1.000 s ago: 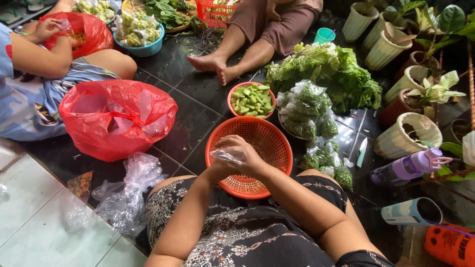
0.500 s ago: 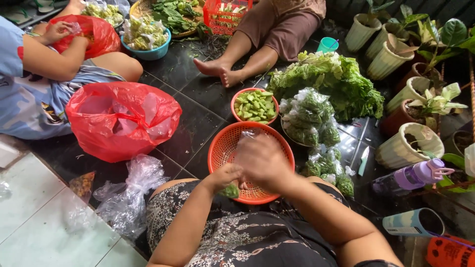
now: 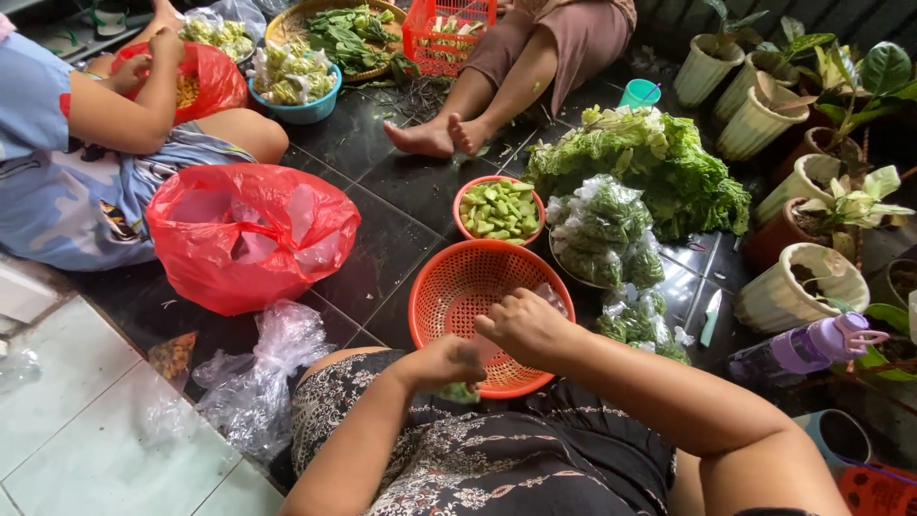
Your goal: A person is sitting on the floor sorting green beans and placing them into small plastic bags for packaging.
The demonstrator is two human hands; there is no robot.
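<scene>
My left hand is closed at the near rim of an orange mesh basket, with a small clump of greens showing just under its fingers. A little higher, my right hand hovers over the basket with curled fingers, and what they hold is hidden. A scrap of clear plastic lies in the basket beside it. My lap in patterned black cloth is directly below both hands.
Past the basket are a bowl of cut green pieces, bagged greens and a heap of lettuce. A red plastic bag and crumpled clear bags lie left. Two other people sit opposite. Potted plants line the right.
My hands held a small clear bag up over the basket. They have since dropped toward the near rim, the left hand pulling back to my lap with the greens.
</scene>
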